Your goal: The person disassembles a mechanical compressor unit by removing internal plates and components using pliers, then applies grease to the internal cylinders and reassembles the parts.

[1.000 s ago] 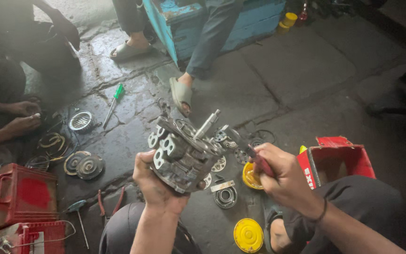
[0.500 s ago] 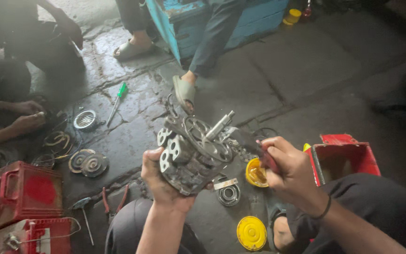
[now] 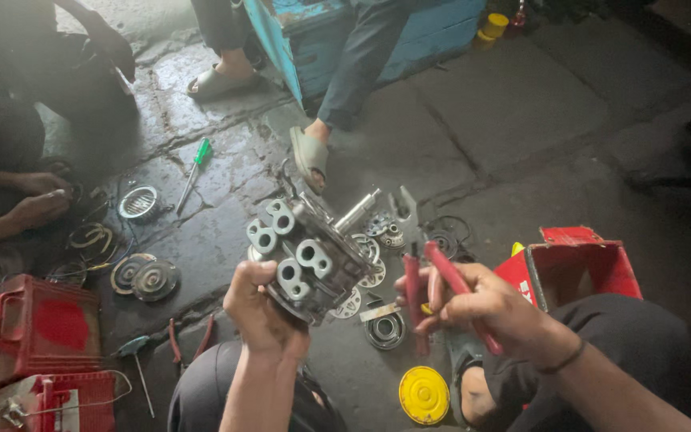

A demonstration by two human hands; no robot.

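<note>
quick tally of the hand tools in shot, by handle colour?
Red-handled metal pliers: 2, one in the right hand at, one on the floor
Green-handled screwdriver: 1
Teal T-handled tool: 1
Total: 4

Rough grey stone floor (image 3: 521, 120), cracked and damp in patches, dim light. A blue wooden bench (image 3: 297, 32) stands at the far side; 2 red metal toolboxes (image 3: 25, 336) sit near left.
</note>
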